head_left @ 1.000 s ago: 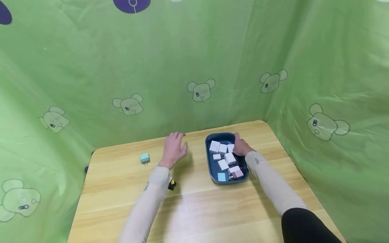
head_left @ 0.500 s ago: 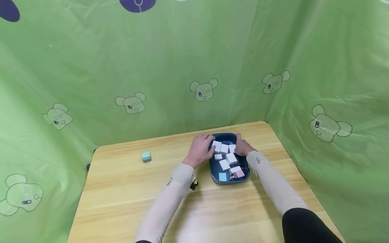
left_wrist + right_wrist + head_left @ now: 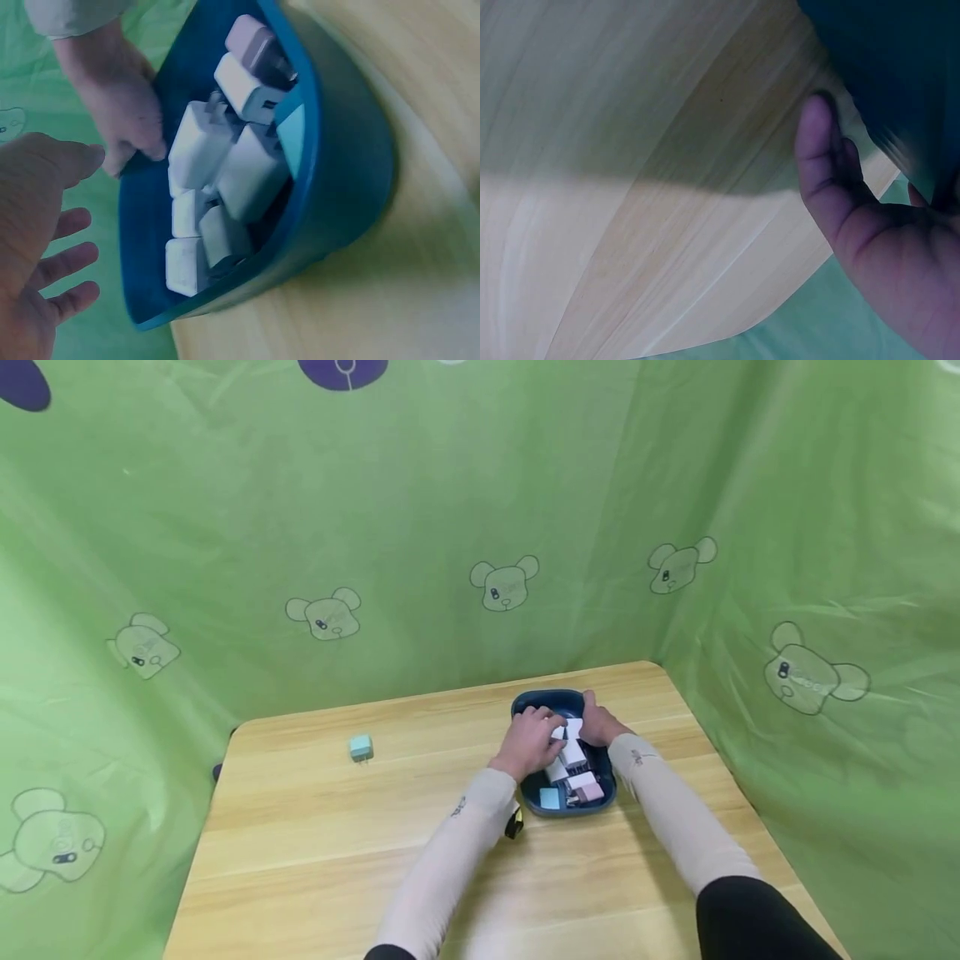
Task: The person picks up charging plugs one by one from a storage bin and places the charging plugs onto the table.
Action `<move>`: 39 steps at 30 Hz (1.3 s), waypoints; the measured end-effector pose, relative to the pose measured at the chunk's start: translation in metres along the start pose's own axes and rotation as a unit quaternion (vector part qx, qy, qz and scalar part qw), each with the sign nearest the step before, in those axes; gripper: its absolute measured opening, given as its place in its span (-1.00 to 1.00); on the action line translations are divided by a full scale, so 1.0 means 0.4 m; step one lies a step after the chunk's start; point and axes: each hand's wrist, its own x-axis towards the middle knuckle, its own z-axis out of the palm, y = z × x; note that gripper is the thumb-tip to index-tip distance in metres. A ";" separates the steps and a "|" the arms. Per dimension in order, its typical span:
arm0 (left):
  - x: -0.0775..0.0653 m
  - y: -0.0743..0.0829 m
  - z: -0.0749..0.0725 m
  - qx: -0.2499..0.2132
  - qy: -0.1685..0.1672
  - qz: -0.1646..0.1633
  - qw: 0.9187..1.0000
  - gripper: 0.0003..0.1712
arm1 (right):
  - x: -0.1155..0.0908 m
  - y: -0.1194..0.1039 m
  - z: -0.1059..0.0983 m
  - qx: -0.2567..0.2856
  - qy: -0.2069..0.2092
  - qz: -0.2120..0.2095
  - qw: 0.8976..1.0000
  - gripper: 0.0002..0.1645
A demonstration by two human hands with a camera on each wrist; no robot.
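Observation:
A dark blue plastic basin (image 3: pixel 570 812) holds several white charger plugs (image 3: pixel 255 172), a pink charger plug (image 3: pixel 251 45) and a light blue one (image 3: pixel 292 139). My left hand (image 3: pixel 528 743) is over the basin's left side, fingers relaxed and apart, holding nothing; it hides part of the white plugs in the head view. On the basin's right wall my right hand (image 3: pixel 600 724) grips the rim, thumb inside as the left wrist view shows. Its fingers (image 3: pixel 817 142) lie along the outer wall in the right wrist view.
A teal charger plug (image 3: pixel 360 747) with its prongs out lies alone toward the left on the wooden table (image 3: pixel 300 843). Green curtain (image 3: pixel 420 527) with bear-face prints hangs behind and beside the table. A small black and yellow piece (image 3: pixel 514 822) shows under my left wrist.
My left hand has moved right, from bare table to the basin's left rim and then in over the plugs. The right hand keeps its grip, and the basin stays in place.

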 end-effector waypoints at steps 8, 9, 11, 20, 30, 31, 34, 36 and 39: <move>0.010 0.015 0.053 0.013 -0.036 0.001 0.999 -0.50 | 0.003 0.001 0.002 0.001 0.017 -0.006 1.000 -0.13; 0.010 0.017 0.057 0.011 -0.042 -0.002 0.999 -0.49 | 0.002 0.000 0.003 0.002 0.018 -0.008 1.000 -0.13; 0.011 0.022 0.065 0.010 -0.051 -0.005 0.999 -0.47 | 0.001 -0.003 0.004 0.004 0.019 -0.008 1.000 -0.13; 0.011 0.040 0.098 0.012 -0.076 -0.007 0.997 -0.39 | -0.006 -0.010 0.010 0.018 0.028 -0.010 0.999 -0.02; 0.007 0.051 0.132 0.002 -0.075 0.008 0.997 -0.58 | -0.002 -0.006 0.012 0.014 0.019 0.001 1.000 -0.03; 0.006 0.053 0.134 -0.001 -0.076 0.009 0.997 -0.59 | -0.002 -0.006 0.012 0.018 0.017 0.004 1.000 -0.02; 0.002 0.059 0.139 -0.008 -0.084 0.010 0.996 -0.55 | -0.001 -0.006 0.013 0.020 0.012 0.010 1.000 0.00; 0.001 0.065 0.141 -0.006 -0.089 0.008 0.996 -0.53 | 0.001 -0.004 0.014 0.017 0.013 0.013 1.000 0.00; 0.002 0.071 0.137 0.006 -0.102 -0.002 0.995 -0.52 | 0.002 -0.004 0.012 0.013 0.019 0.008 1.000 -0.03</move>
